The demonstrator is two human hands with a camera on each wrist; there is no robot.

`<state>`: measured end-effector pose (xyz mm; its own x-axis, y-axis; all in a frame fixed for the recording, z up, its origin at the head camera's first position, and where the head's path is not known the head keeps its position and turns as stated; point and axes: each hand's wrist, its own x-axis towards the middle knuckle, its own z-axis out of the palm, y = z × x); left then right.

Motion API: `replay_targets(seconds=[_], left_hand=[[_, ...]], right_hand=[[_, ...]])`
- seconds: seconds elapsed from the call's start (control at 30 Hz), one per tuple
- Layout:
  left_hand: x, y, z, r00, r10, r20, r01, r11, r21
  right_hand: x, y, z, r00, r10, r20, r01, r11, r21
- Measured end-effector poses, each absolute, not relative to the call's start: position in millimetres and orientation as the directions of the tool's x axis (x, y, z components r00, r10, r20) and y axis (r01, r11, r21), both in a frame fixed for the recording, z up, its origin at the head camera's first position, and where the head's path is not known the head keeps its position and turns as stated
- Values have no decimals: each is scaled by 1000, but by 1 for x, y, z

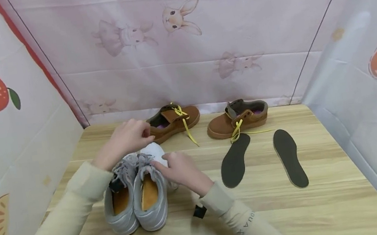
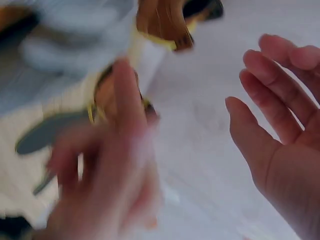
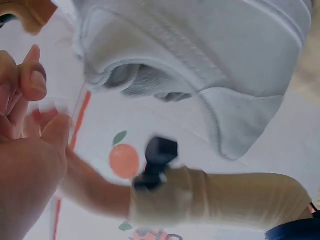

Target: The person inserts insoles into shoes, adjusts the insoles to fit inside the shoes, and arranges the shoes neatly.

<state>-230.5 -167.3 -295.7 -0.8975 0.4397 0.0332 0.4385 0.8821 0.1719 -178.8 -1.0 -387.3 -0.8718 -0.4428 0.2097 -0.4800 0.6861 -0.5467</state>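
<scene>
A pair of pale grey-white sneakers stands side by side at the left of the table, the left sneaker (image 1: 124,225) and the right sneaker (image 1: 154,220), both with grey laces and orange-tan insides. My left hand (image 1: 126,139) is raised over their toe end; in the left wrist view its fingers (image 2: 272,75) are loosely bent around nothing. Beside the right sneaker's laces is my right hand (image 1: 184,171), its thumb towards them; whether it touches them I cannot tell. In the right wrist view this hand (image 3: 27,150) holds nothing, and a sneaker (image 3: 240,55) shows large above.
Two brown shoes with yellow laces, one left (image 1: 192,117) and one right (image 1: 220,126), stand along the back wall. Two dark insoles, a nearer-left one (image 1: 234,163) and a right one (image 1: 290,157), lie on the wooden table (image 1: 266,211). Printed sheets (image 1: 178,46) enclose three sides.
</scene>
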Motion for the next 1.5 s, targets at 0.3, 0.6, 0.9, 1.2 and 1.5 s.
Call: replay_targets(seconds=[0.3, 0.6, 0.9, 1.2, 1.5], left_hand=[[-309, -169, -347, -838, 545, -29, 540, 836, 101], [-332, -177, -361, -823, 539, -179, 512, 840, 178], [-346, -172, -376, -809, 553, -200, 527, 833, 171], [-350, -171, -373, -801, 596, -61, 583, 799, 151], [-351, -166, -355, -828, 561, 17, 561, 825, 74]], right_hand=[[-186, 18, -387, -914, -334, 230, -401, 659, -636], [-190, 27, -391, -929, -299, 219, -367, 669, -646], [-194, 37, -403, -935, -288, 206, -350, 658, -667], [-199, 43, -408, -955, -252, 157, -290, 684, -669], [-202, 45, -413, -958, -249, 139, -277, 689, -670]])
